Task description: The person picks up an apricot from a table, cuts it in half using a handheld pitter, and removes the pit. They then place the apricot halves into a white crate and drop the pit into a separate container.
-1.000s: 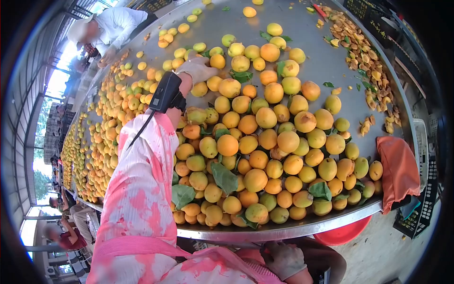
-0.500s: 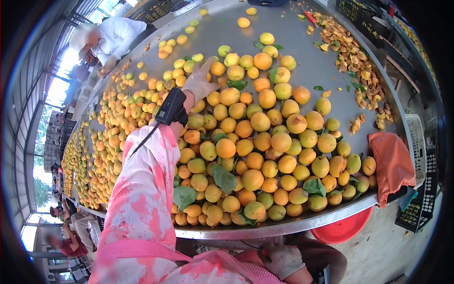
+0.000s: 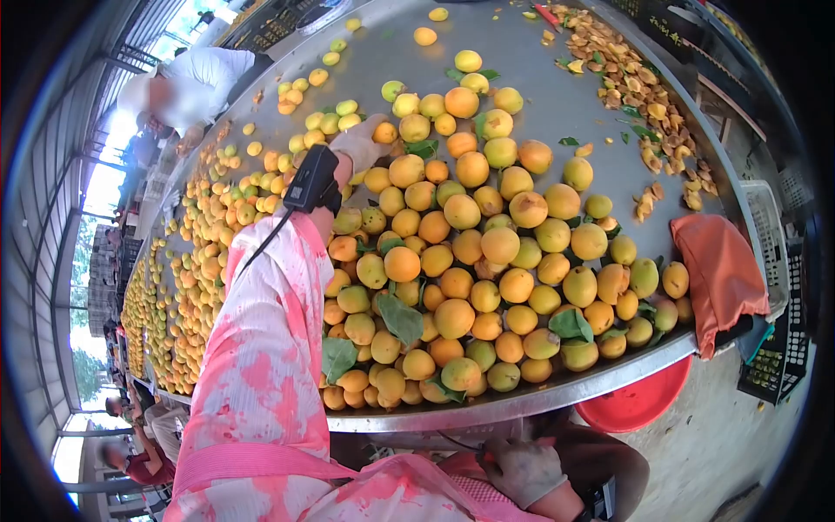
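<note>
My left hand [image 3: 360,144], in a pale glove with a black device [image 3: 313,180] strapped at the wrist, reaches to the far side of a heap of yellow-orange fruit [image 3: 454,318]. Its fingers are apart, beside an orange fruit [image 3: 384,132]; their tips are partly hidden among the fruit. Low in the view, below the table edge, my right hand [image 3: 525,472] rests by my lap in a greyish glove. Its fingers bend downward over a dark area, and whether they hold anything is unclear. Green leaves [image 3: 400,319] lie on the heap.
The metal table [image 3: 557,104] has a raised front rim. Cut fruit pieces [image 3: 639,87] lie at the right, near an orange cloth [image 3: 718,274]. A red basin [image 3: 639,400] and black crate [image 3: 774,348] are below. A person in white [image 3: 209,78] leans at the far left.
The camera view has shifted slightly, so the fruit appears a little further left. My left hand stays by the same orange fruit, its fingers less fully visible. My right hand remains low.
</note>
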`<move>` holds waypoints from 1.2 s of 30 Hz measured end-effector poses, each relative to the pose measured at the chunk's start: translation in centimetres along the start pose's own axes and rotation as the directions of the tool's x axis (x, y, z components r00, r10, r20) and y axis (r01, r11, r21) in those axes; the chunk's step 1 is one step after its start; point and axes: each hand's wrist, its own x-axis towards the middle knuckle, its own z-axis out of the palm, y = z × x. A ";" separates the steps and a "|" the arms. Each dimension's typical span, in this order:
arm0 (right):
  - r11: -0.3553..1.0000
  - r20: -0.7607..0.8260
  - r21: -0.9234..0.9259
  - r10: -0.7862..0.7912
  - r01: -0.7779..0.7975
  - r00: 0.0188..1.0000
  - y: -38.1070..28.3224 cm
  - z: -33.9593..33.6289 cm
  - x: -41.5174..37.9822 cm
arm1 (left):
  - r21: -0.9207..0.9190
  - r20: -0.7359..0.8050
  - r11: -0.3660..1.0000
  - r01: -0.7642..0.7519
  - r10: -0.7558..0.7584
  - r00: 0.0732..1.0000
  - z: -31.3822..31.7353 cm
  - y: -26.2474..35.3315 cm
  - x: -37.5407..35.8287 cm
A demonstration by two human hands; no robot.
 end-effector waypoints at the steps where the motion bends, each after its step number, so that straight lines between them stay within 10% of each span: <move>1: 0.998 0.024 0.055 -0.008 0.007 1.000 -0.2 0.0 -0.3 | 0.006 0.000 1.000 -0.007 0.007 1.000 0.2 0.2 -0.9; 8: 0.990 0.142 0.137 -0.038 0.019 0.989 -1.7 0.2 -2.3 | -0.114 -0.099 0.989 0.094 -0.105 0.989 0.9 0.4 -7.2; 19: 0.998 0.103 0.036 -0.053 0.049 0.993 -3.1 4.6 -4.5 | -0.197 0.193 0.972 -0.129 0.168 0.967 -1.5 2.4 -15.5; 30: 0.999 0.142 -0.050 0.006 0.001 0.990 -4.1 5.4 -4.1 | -0.491 0.167 0.840 -0.230 0.350 0.922 -6.1 6.0 -21.2; 33: 0.997 0.091 -0.055 -0.053 0.058 0.994 -3.3 6.0 -4.0 | -0.481 0.238 0.876 -0.039 0.173 0.956 -7.0 7.0 -19.4; 36: 0.997 0.104 -0.015 -0.073 0.075 0.992 -2.9 5.8 -3.9 | -0.207 0.178 0.964 -0.166 0.204 0.963 -4.8 6.2 -16.1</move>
